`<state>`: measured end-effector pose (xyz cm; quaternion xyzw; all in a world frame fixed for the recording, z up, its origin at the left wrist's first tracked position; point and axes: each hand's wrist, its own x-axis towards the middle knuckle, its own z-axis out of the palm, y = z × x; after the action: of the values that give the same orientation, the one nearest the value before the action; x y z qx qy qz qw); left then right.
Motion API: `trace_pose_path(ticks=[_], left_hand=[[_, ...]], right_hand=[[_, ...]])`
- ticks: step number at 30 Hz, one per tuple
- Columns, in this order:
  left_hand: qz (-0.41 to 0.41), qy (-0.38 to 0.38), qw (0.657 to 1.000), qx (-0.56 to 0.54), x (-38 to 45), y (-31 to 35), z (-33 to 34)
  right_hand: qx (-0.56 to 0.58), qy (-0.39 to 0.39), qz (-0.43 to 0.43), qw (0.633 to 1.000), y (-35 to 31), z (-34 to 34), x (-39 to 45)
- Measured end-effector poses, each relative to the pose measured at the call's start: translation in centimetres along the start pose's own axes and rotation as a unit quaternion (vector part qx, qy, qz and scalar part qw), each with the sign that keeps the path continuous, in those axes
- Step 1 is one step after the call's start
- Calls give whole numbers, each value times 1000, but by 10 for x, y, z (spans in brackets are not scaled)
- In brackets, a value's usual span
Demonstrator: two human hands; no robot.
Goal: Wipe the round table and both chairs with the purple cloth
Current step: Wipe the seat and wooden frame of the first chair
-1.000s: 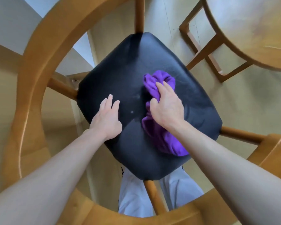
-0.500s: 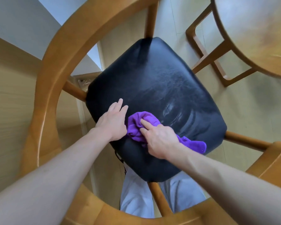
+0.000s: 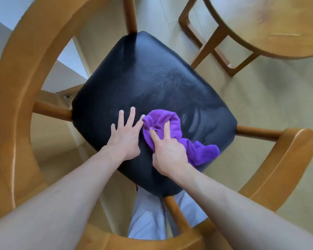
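1. Two bare forearms enter from the lower corners of the frame, both cut off by the bottom edge; between them at bottom centre a strip of pale grey trousers (image 3: 148,219) shows, mostly hidden behind the seat and a wooden rung.
2. The left hand (image 3: 125,137) lies flat on the black seat (image 3: 152,82) left of centre, fingers straight and spread wide, holding nothing; its forefinger tip is just beside or touching the cloth, I cannot tell which.
3. The right hand (image 3: 167,152) rests on the purple cloth (image 3: 197,150) just right of centre, two fingers (image 3: 165,130) pressed into the bunched fabric; its thumb and remaining fingers are hidden under the palm or in the folds, so whether they pinch the cloth cannot be told.
4. The cloth lies crumpled on the nearer, lower-right part of the seat; one lobe bulges above the fingers, a tail trails toward the seat's lower-right edge.
5. The seat is a glossy black cushion with faint streaks across its middle and right side; its near corner is covered by the arms.
6. The chair frame (image 3: 25,73), light varnished wood, curves round the seat from upper left to the bottom and lower right; the fisheye view bends it and the top edge cuts it off.
7. The floor (image 3: 260,105) is pale and blurred; at upper left a white wall and skirting appear.
8. At upper right the round table (image 3: 260,24) of matching wood is cut by the frame edges, its base rails showing beneath.
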<state>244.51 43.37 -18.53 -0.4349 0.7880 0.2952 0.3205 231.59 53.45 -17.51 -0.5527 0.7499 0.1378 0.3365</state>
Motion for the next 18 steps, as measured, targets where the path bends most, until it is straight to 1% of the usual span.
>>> trace_pose_path(ticks=[2,4,5,7,9,11,13,14,15,16,17,18], left_hand=[[-4,-34,999,1,3,-3,-12],[-7,-77,997,13,3,-4,-25],[-12,-93,995,22,2,-2,-28],[-25,-96,995,32,3,5,-31],[-33,-106,993,37,3,15,-32],[-52,-122,990,56,2,27,-35],[-61,-86,990,92,3,44,-43],[-46,-54,992,101,6,53,-47],[-10,-18,995,102,9,61,-50],[46,21,993,104,16,68,-52],[107,42,988,104,24,74,-54],[157,44,981,109,34,80,-58]], right_hand=[[-63,-35,-80,994,5,-1,-2],[-108,-45,-124,985,29,-17,5],[-125,-44,-132,982,44,-25,9],[-143,-31,-116,982,79,-41,17],[-136,-11,-52,989,111,-51,20],[-84,2,44,995,134,-51,15],[15,3,176,984,140,-45,10],[82,-2,247,966,135,-42,8],[145,-5,307,941,126,-38,7],[190,-4,349,918,114,-34,8],[213,-2,367,906,100,-30,9],[216,6,366,905,85,-29,12]])
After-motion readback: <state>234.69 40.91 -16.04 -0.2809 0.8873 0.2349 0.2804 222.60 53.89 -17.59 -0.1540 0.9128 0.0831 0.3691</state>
